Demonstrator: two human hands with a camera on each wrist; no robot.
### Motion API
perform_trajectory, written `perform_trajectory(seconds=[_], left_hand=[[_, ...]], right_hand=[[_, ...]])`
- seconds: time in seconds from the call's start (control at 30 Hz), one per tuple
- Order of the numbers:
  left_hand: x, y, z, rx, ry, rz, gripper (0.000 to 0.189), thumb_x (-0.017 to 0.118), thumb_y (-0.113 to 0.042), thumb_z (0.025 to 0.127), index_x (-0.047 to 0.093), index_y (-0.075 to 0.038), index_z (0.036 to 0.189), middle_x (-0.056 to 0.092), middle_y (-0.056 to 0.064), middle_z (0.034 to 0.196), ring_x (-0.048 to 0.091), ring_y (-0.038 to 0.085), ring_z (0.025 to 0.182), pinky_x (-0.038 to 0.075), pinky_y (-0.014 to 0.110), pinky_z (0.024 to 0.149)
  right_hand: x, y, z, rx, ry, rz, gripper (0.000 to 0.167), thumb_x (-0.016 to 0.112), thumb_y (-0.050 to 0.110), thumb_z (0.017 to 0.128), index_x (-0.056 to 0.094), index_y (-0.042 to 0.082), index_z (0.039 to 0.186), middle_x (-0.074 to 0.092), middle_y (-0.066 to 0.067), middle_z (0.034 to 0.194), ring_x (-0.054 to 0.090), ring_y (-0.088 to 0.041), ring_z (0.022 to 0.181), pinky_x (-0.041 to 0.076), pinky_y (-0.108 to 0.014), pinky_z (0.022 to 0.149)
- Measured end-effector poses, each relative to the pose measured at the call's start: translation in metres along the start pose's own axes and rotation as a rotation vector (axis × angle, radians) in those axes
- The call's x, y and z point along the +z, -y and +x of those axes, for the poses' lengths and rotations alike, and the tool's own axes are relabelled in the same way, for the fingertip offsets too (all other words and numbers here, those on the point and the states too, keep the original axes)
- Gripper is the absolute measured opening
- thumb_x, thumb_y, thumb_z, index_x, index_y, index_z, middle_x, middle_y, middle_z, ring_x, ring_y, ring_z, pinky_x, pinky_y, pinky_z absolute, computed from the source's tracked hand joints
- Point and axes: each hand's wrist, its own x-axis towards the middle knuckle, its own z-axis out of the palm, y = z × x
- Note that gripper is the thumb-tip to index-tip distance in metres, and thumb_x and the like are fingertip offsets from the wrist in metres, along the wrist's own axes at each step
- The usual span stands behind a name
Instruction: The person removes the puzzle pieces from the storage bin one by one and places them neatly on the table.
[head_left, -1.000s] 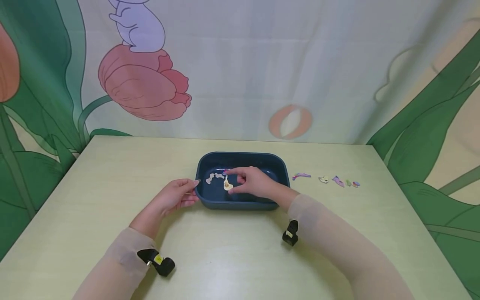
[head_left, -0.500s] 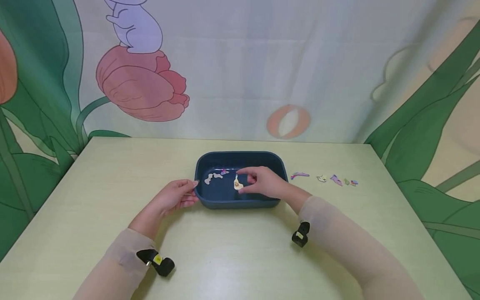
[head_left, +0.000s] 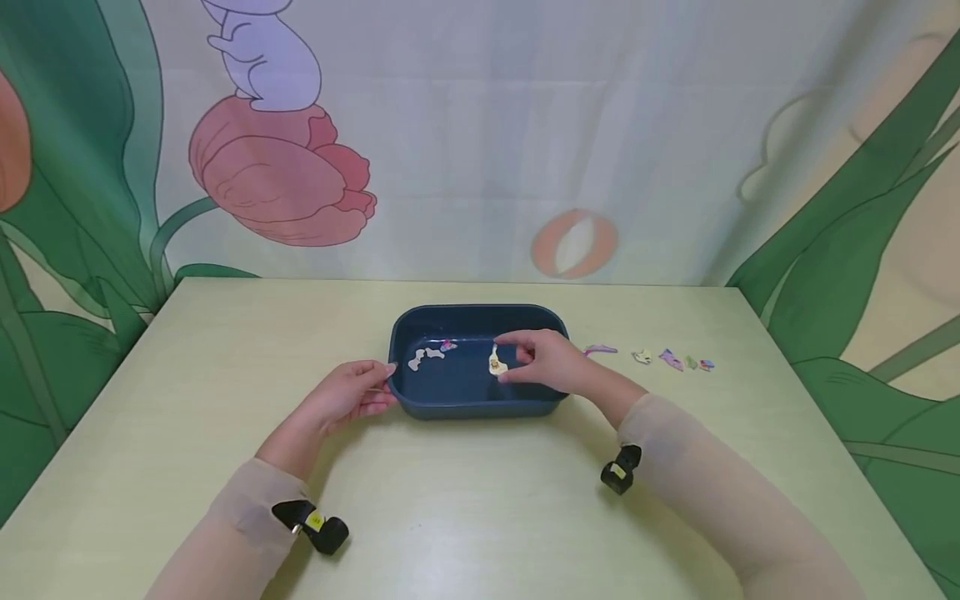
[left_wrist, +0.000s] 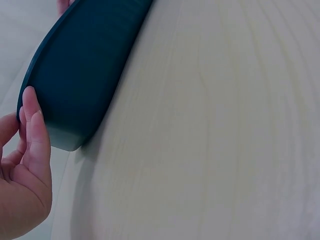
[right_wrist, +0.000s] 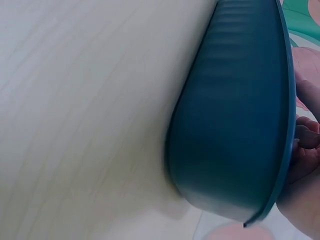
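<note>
My left hand (head_left: 352, 390) pinches the left rim of a dark blue rectangular tray (head_left: 480, 410), thumb at the edge and fingers along the outer wall. In the left wrist view those fingers (left_wrist: 37, 135) lie against the tray wall. Above the right part of the tray, my right hand (head_left: 551, 362) pinches a small flat cream-yellow cutout (head_left: 497, 363) with a brownish mark between thumb and index finger. Inside the tray at left lie small whitish pieces (head_left: 425, 356) and a pink-purple piece (head_left: 448, 345). The tray wall hides part of the right hand in the right wrist view.
Right of the tray, a row of small flat pieces lies on the pale wooden table (head_left: 450, 500): a purple strip (head_left: 602, 349), a pale piece (head_left: 642, 357), a purple piece (head_left: 671, 359) and small coloured ones (head_left: 706, 365). A printed curtain (head_left: 450, 150) hangs behind.
My right hand has moved right across the tray with the cream-yellow cutout, uncovering the pink-purple piece at left. My left hand stays on the rim.
</note>
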Motion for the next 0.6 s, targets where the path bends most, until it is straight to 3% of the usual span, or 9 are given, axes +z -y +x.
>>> perform_trajectory(seconds=[0.3, 0.6], left_hand=[[-0.002, 0.002, 0.0, 0.004, -0.025, 0.003, 0.033, 0.053, -0.026, 0.096, 0.052, 0.006, 0.105, 0.059, 0.006, 0.079, 0.065, 0.015, 0.07, 0.054, 0.023, 0.067], [-0.001, 0.001, 0.0, 0.008, -0.005, 0.019, 0.035, 0.053, -0.025, 0.096, 0.052, 0.008, 0.107, 0.06, 0.006, 0.079, 0.065, 0.015, 0.071, 0.054, 0.022, 0.067]], right_hand=[[-0.011, -0.005, -0.009, -0.006, -0.006, 0.002, 0.056, 0.075, 0.021, 0.079, 0.054, 0.004, 0.127, 0.036, 0.003, 0.063, 0.036, -0.015, 0.058, 0.038, -0.032, 0.068], [-0.027, -0.017, -0.027, 0.014, -0.054, -0.014, 0.057, 0.076, 0.022, 0.078, 0.054, 0.003, 0.127, 0.035, 0.003, 0.061, 0.033, -0.016, 0.056, 0.033, -0.031, 0.058]])
